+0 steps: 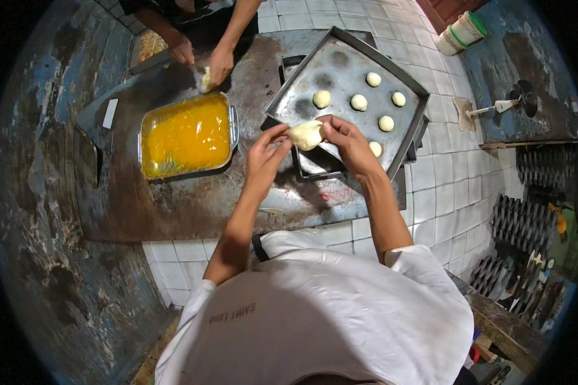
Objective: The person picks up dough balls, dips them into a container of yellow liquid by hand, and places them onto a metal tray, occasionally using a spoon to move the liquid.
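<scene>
Between my two hands a flattened piece of pale yellow dough (307,136) is held up, its edges pinched by fingers on both sides. My left hand (268,153) grips its left edge with the fingertips. The right hand (353,146) pinches its right edge between thumb and fingers. Just beyond and below them lies a square metal baking tray (359,59), tilted to the right, with several round dough balls (359,102) spaced across it. To the left sits a rectangular clear dish (234,128) of glossy orange-yellow filling (186,136).
Across the worn metal table (192,212), a co-worker's hands (202,61) hold another pale dough piece (206,79) near the dish. Another dark tray (318,168) lies beneath the baking tray. A white bucket with green rim (462,32) stands far right, beside a small fan (523,99).
</scene>
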Demonstrator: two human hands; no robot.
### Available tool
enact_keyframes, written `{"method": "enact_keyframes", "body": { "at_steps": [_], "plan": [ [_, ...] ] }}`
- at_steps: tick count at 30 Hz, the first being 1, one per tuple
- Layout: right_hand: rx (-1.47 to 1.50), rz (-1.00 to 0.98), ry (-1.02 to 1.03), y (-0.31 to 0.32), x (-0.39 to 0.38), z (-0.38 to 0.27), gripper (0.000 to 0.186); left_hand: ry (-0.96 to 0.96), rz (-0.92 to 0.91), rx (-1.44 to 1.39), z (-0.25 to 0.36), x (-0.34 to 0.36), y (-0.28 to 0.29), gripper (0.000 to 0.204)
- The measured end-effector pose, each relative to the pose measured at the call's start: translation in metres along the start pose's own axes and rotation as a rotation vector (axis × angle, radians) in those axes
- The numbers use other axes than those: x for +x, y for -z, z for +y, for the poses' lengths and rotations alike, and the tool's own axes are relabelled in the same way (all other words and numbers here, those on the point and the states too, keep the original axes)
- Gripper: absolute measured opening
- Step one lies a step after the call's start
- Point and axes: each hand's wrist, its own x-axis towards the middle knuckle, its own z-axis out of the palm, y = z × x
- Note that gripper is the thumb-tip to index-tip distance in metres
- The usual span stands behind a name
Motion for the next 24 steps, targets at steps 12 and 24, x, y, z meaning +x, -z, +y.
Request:
{"method": "enact_keyframes", "body": {
  "at_steps": [12,24],
  "plan": [
    [0.335,0.284,-0.212,-0.170,0.016,0.169,0.052,0.392,0.166,-0.757,-0.047,-0.051,0.104,0.029],
    [-1.275,-0.013,0.185,-0.216,-0.044,0.248,0.031,0.283,0.116,-0.727,-0.011,-0.139,0.331,0.057]
  ]
}}
